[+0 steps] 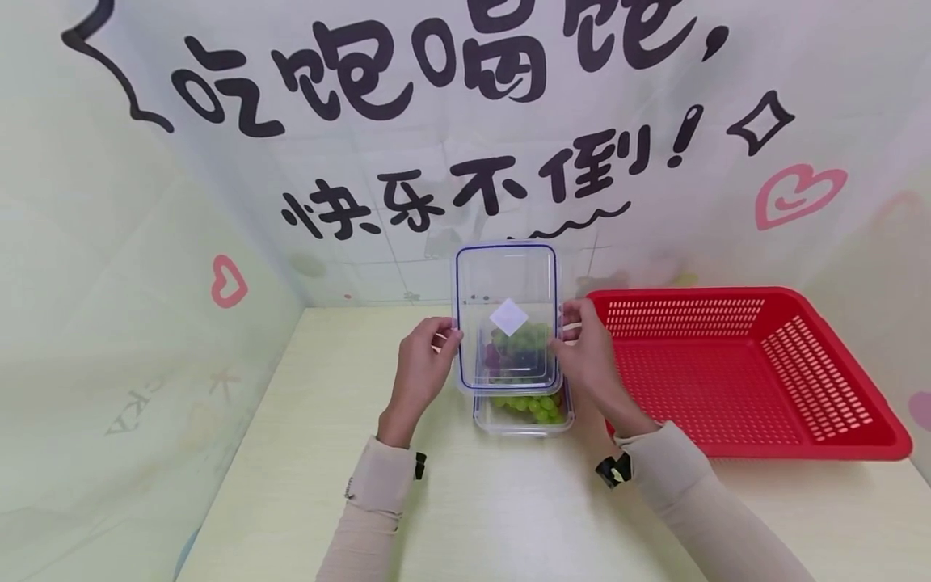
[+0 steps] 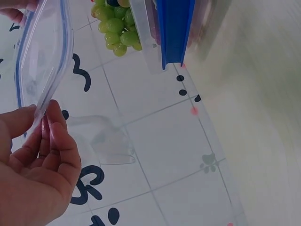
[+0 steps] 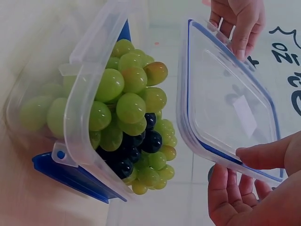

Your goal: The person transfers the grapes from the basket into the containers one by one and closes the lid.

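A clear plastic lid point(image 1: 507, 279) with a blue seal and a white diamond sticker is held up above a clear food container point(image 1: 518, 422). My left hand point(image 1: 427, 360) pinches the lid's left edge between thumb and fingers. On the opposite edge my right hand point(image 1: 587, 349) pinches it the same way. Green grapes point(image 3: 130, 107) and dark grapes point(image 3: 123, 162) fill the container and bulge above its rim in the right wrist view. A blue side latch point(image 3: 75, 178) hangs folded outward from the container's wall. Through the lid, the grapes show only blurred in the head view.
To the right stands a red plastic basket point(image 1: 756, 453) with slotted walls, close beside my right forearm. The pale table point(image 1: 327, 388) meets a printed white backdrop point(image 1: 407, 275) at its far edge. Black bands sit at both wrists.
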